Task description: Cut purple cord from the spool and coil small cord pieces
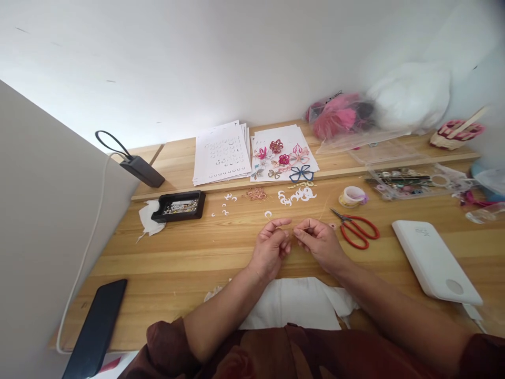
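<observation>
The wooden table is stretching across the view, and along its back a raised ledge is running beneath the wall. On the ledge, a clear bag with white and pink contents is sitting beside paper sheets, and flower-shaped pieces are resting on the right-hand ones. Nearest the person, a white cloth is lying under the forearms. The white power bank is lying at the right, the dark phone at the left. Over the table's middle, the left hand is holding its index finger out while its thumb is bending toward the curled fingers; whether they are gripping anything, I cannot tell. The right hand is pinching thumb and index finger together on a thin strand, which is showing between the two hands. A black tray is holding small beads, and red-handled scissors are lying just beside the right hand. Beyond the hands, white crescents are lying near copper-coloured pieces.
</observation>
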A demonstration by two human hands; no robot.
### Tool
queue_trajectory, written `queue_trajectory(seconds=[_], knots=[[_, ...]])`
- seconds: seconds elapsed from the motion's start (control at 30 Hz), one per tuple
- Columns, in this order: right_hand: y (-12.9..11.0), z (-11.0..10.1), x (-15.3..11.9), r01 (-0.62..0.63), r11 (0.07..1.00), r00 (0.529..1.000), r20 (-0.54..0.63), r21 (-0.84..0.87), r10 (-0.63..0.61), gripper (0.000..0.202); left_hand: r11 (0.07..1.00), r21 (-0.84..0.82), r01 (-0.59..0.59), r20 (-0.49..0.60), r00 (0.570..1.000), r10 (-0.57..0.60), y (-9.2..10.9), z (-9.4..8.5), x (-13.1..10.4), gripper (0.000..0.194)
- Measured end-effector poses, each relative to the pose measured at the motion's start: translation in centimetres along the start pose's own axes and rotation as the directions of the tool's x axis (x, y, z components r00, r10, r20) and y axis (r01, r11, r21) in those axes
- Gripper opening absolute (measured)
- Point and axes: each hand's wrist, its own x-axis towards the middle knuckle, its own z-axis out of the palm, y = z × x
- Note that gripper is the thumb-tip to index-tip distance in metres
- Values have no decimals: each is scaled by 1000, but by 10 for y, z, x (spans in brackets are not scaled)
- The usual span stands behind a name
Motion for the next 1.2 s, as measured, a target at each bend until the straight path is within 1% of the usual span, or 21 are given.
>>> queue_trajectory(seconds=[0.17,0.3,0.4,0.53,0.63,0.73,0.8,0.93,1.0,1.03,1.07,1.1,1.13,1.17,1.2], knots=[[-1,1,-1,-57,995,998,23,84,56,39,997,-71,-32,-72,997,27,3,3,-10,41],[-3,-5,4,-95,987,995,-17,133,98,44,991,-131,-25,-94,995,12,3,-3,-10,37],[-4,-15,11,-101,986,992,-55,135,109,45,986,-163,-20,-81,997,6,5,-9,-5,35],[-5,-23,16,-86,990,993,-74,111,95,42,985,-165,51,-32,998,-57,8,-16,1,37],[-4,-23,16,-94,989,993,-66,111,102,41,985,-152,87,-10,996,-90,9,-19,3,39],[-4,-21,16,-118,987,990,-65,110,125,42,984,-147,102,8,995,-102,8,-20,4,37],[-4,-20,16,-139,985,987,-59,105,146,43,984,-147,100,2,995,-100,9,-21,4,35],[-6,-22,17,-156,987,987,-33,42,157,43,987,-146,65,-21,997,-69,10,-21,3,34],[-11,-27,16,-139,985,990,-6,-97,139,41,989,-143,46,-23,999,-49,10,-22,3,33],[-15,-32,16,-113,969,993,7,-219,117,39,989,-142,34,-25,999,-38,10,-22,3,33],[-20,-37,15,-76,928,996,15,-366,87,36,990,-143,20,-29,999,-25,10,-22,3,33],[-25,-44,15,-3,841,1000,17,-541,15,31,989,-145,9,-34,999,-14,10,-22,3,33],[-29,-51,14,30,698,999,8,-715,-34,26,989,-147,-2,-41,999,-4,10,-22,4,33],[-33,-59,12,16,545,996,-33,-838,-79,22,989,-150,-10,-47,999,3,10,-22,4,32],[-37,-68,11,-12,421,992,-63,-907,-106,20,988,-152,-16,-54,998,8,10,-22,4,32]])
